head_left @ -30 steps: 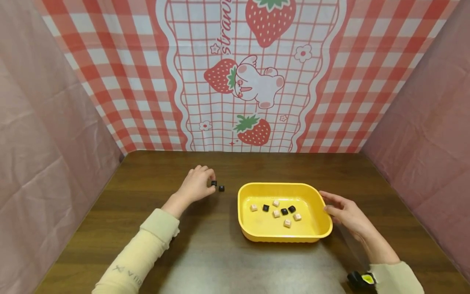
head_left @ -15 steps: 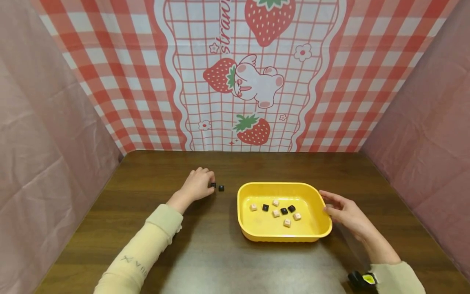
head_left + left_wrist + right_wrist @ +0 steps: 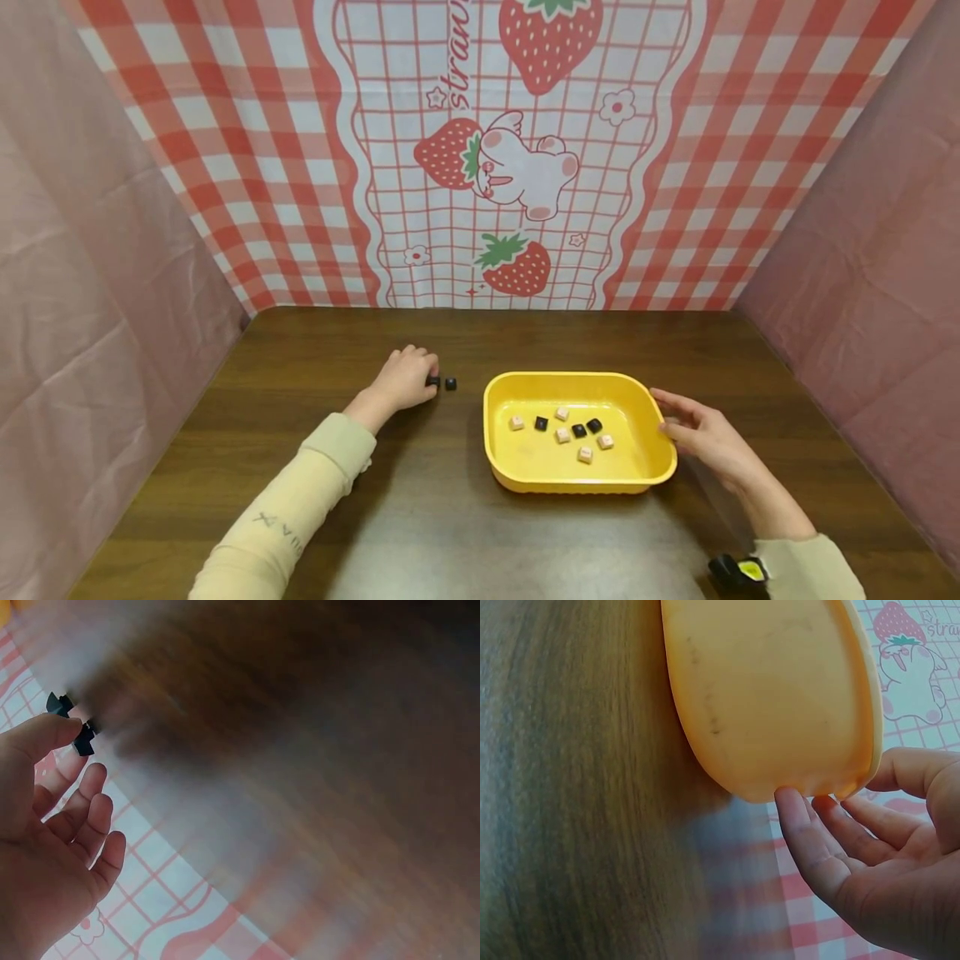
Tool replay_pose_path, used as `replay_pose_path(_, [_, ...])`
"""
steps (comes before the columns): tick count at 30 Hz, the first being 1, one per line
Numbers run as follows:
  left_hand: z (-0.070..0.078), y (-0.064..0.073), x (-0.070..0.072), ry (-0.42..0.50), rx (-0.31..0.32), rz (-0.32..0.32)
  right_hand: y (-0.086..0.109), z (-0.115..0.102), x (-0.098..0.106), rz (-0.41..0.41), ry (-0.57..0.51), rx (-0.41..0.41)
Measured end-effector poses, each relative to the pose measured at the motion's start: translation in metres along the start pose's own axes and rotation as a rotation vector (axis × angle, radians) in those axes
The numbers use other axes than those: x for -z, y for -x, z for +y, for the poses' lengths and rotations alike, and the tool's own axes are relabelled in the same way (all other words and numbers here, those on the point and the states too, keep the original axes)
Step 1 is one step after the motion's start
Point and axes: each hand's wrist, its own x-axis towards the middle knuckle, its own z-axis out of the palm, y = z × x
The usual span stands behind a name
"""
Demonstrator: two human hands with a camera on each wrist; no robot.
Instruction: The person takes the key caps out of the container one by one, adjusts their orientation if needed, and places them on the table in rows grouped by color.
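Note:
My left hand (image 3: 405, 378) is low over the table, pinching a black keycap (image 3: 432, 381) between thumb and index finger. In the left wrist view, this keycap (image 3: 85, 741) is partly covered by the thumb, while the other fingers curl loosely. A second black keycap (image 3: 451, 384) lies just right of those fingertips. To the right stands a yellow plastic tub (image 3: 517, 483) with several cream keycaps (image 3: 585, 455) and 3 black keycaps (image 3: 542, 423) lying apart on its floor. My right hand (image 3: 708, 433) holds the tub's right end, thumb at the rim and fingers against the outer wall.
The dark wooden table (image 3: 420, 533) reaches back to a red-and-white strawberry cloth (image 3: 525, 175). Pink cloth hangs on the left and right sides. A black strap with a yellow-green patch (image 3: 750, 570) sits at the right wrist.
My left hand has shifted slightly down toward the near side with the pinched keycap, which now sits lower beside the other black one. The right hand and tub stay put.

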Motion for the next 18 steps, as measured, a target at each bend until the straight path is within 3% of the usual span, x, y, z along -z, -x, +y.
replay_pose_path(9, [0.002,0.001,0.004,0.007,-0.011,0.005,0.001,0.001,0.000,0.008,0.019,-0.028])
replay_pose_path(18, [0.009,0.006,0.020,0.007,-0.017,0.027,0.001,0.000,0.001,0.005,0.013,-0.018])
